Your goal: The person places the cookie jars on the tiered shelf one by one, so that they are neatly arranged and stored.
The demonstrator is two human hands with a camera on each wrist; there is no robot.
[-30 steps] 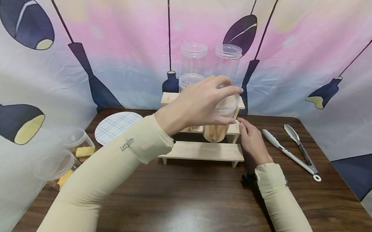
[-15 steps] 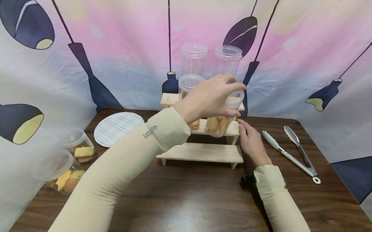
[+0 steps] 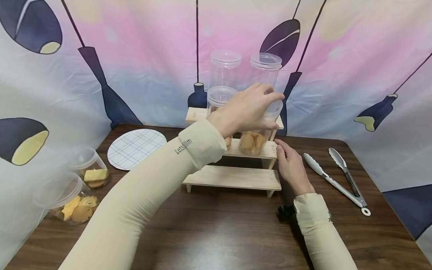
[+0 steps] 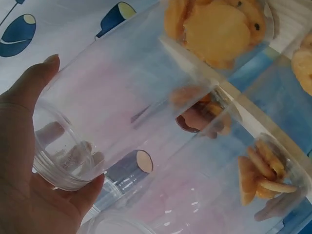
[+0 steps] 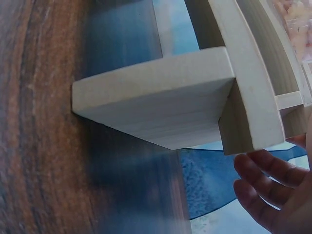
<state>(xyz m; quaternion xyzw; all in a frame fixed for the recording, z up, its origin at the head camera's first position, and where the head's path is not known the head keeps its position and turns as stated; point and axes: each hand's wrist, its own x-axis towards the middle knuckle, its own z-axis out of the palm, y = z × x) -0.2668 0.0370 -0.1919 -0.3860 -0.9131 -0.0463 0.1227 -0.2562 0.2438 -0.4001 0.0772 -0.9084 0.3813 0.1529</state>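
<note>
My left hand (image 3: 248, 108) grips a tall clear jar (image 3: 251, 142) near its top, thumb and fingers around the rim. Golden cookies (image 4: 219, 29) fill the jar's lower part, and it stands on the right of the middle tier of a wooden stepped stand (image 3: 232, 177). In the left wrist view the jar rim (image 4: 66, 165) lies within the left hand (image 4: 29, 161). My right hand (image 3: 291, 165) holds the right end of the middle tier. The right wrist view has its curled fingers (image 5: 265, 178) at the board's end (image 5: 265, 129); part of the hand is cut off.
Two clear jars (image 3: 225, 60) stand on the top tier, and another jar (image 3: 221, 96) stands left of the held one. Two more cookie jars (image 3: 89, 172) are at the table's left. A checked round mat (image 3: 135, 148) lies behind them, and tongs (image 3: 337, 187) lie at right.
My left hand has moved the jar back and slightly up, from in front of the middle tier to standing on it. The right hand stays at the stand's end.
</note>
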